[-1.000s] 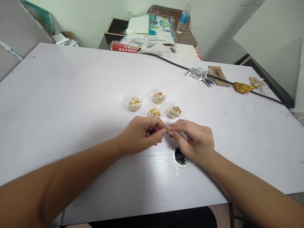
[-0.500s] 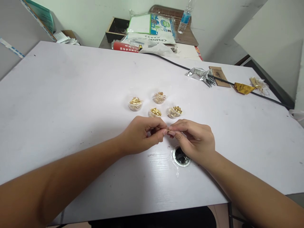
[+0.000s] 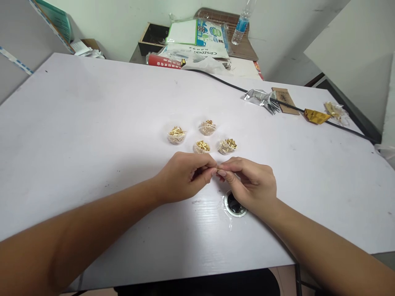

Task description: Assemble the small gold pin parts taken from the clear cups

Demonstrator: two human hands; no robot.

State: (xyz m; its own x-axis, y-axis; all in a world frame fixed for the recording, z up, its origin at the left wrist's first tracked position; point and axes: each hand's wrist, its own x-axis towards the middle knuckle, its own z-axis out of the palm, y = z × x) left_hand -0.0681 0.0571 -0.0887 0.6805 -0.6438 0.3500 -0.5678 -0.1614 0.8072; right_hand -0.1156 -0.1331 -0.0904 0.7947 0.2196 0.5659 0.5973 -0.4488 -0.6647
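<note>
My left hand (image 3: 188, 174) and my right hand (image 3: 251, 181) meet fingertip to fingertip above the white table (image 3: 101, 107). Between them a tiny gold-coloured pin (image 3: 219, 169) is pinched, mostly hidden by the fingers. Just beyond the hands stand several small clear cups of gold parts: one with long pins (image 3: 177, 135) at the left, one (image 3: 207, 127) at the back, one (image 3: 202, 146) close behind my left hand, and one (image 3: 227, 146) behind my right hand.
A black cable (image 3: 216, 78) crosses the back right, passing silver foil (image 3: 257, 97), cardboard (image 3: 285, 100) and gold foil (image 3: 316, 116). A round table hole (image 3: 235, 204) lies under my right hand. A water bottle (image 3: 241, 28) stands beyond the table.
My right hand has shifted very slightly to the left, and less of the gold pin shows between the fingertips. The cups stand as before.
</note>
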